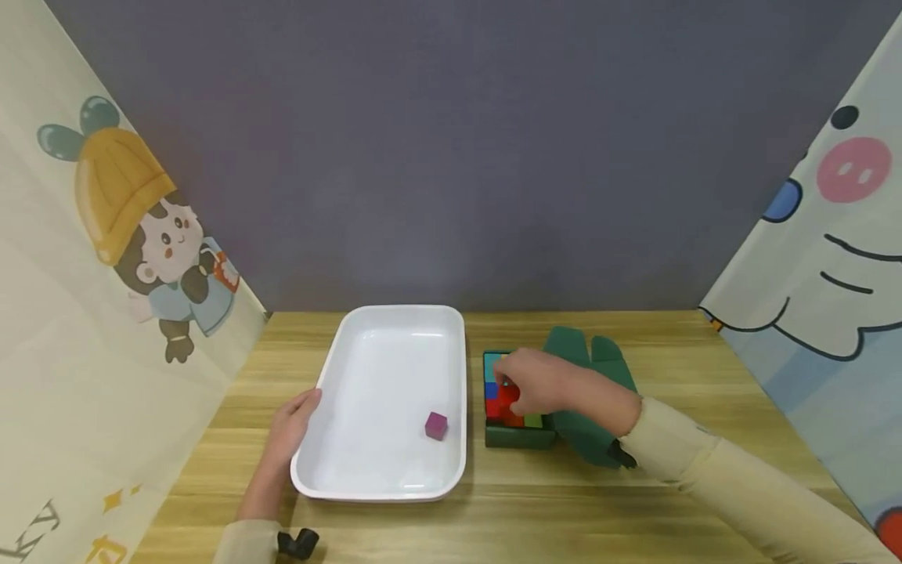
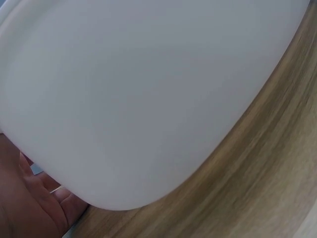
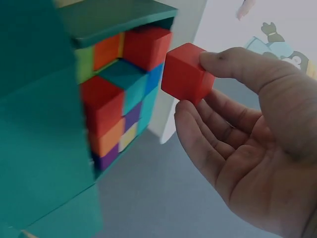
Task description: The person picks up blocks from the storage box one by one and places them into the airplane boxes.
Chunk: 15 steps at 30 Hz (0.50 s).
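Note:
My right hand pinches a red cube between thumb and fingertips, just above a green box of coloured cubes. From the right wrist view, the held cube is apart from the box, whose cubes are red, orange, teal, blue, purple and other colours. On the left, my left hand grips the side rim of a white tray. Up close, its fingers lie against the tray's edge, partly hidden behind it. A single purple cube sits inside the tray, toward its right side.
The green box's lid flaps are folded out to the right, under my right forearm. A wooden table carries both containers. A dark grey panel stands behind it, with cartoon-printed sheets at either side.

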Available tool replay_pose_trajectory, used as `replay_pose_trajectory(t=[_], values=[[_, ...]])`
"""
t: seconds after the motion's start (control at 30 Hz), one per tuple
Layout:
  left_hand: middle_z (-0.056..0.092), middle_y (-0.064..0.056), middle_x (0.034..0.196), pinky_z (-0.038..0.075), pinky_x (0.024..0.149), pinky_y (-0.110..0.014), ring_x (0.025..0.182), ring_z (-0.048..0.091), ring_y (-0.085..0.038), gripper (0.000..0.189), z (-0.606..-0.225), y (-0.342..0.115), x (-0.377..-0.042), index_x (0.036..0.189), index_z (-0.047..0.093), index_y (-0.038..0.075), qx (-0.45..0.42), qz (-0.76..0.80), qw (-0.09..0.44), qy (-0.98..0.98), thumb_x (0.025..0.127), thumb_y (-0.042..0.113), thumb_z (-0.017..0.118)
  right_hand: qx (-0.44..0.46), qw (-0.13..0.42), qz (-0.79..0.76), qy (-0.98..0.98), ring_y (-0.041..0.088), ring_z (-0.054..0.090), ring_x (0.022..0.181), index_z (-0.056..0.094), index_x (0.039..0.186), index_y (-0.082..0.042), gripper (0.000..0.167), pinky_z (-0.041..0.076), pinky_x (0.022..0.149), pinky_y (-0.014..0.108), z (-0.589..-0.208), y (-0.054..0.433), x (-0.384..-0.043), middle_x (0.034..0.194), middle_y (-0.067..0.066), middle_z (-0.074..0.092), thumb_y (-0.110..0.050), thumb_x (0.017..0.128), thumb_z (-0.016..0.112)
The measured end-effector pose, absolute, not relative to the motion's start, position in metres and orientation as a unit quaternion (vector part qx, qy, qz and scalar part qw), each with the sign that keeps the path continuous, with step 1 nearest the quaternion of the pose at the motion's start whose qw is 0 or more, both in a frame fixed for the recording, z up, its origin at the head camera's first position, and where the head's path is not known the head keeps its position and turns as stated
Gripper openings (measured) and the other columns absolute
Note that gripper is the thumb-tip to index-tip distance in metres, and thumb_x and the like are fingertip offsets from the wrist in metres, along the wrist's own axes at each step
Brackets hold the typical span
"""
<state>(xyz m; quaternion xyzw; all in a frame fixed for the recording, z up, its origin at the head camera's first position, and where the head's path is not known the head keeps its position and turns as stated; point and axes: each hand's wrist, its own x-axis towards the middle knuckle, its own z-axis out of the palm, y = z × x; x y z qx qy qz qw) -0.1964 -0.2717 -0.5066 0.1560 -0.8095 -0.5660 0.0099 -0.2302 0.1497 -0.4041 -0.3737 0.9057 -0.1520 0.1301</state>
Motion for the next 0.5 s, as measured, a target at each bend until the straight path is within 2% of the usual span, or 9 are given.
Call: replay_pose_trajectory(t=[0.2,0.5], values=[[0.050,-0.026,0.137,0.051,0.081,-0.024,0.106,0.059,-0.022,0.068,-0.505,-0.273,-0.194,0.141,0.047,-0.002,0.161,-0.570,0.014,-0.805,0.097,0.051,0.051,-0.376,0.132,-0.169,0.901,0.012,0.043,0.059,0.063,0.095,-0.010,0.018,0.042,0.054,0.029,-0.415,0.162,-0.230,0.073,-0.002,0.056,-0.006,0.081,0.073],[0.052,-0.025,0.135,0.052,0.078,-0.023,0.097,0.061,-0.014,0.067,-0.506,-0.271,-0.194,0.139,0.049,-0.001,0.161,-0.583,0.017,-0.796,0.097,0.051,0.053,-0.363,0.115,-0.142,0.914,0.010,0.039,0.056,0.062,0.089,-0.013,0.017,0.037,0.048,0.027,-0.430,0.159,-0.230,0.068,-0.009,0.050,-0.009,0.077,0.074]])
